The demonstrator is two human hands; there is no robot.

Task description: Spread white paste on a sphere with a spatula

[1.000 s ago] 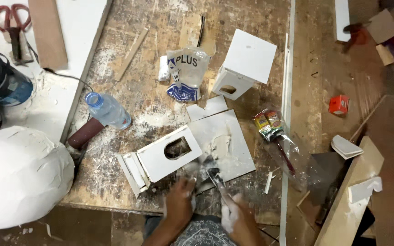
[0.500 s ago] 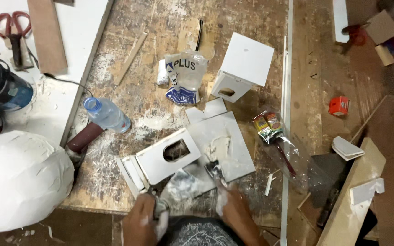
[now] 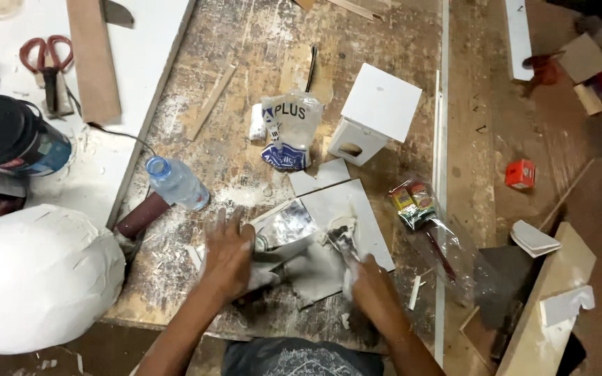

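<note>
fingers [image 3: 226, 224] of the left hand [image 3: 228, 256] spread over a crumpled foil-grey sheet [image 3: 288, 226]; right hand [image 3: 371, 282] pinches a putty-caked scraper [image 3: 343, 237].

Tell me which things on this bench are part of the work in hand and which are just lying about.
In hand: left hand pressing the white panel; right hand holding the putty knife.

Lying about: water bottle, scissors, white box, plastic bag, orange carton.

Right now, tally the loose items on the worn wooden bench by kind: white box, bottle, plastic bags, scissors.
White cube box with a round hole: 1
Clear plastic water bottle with blue cap: 1
Plastic bags: 2, one printed white and blue, one clear with colourful packets
Red-handled scissors: 1
Total: 5
</note>
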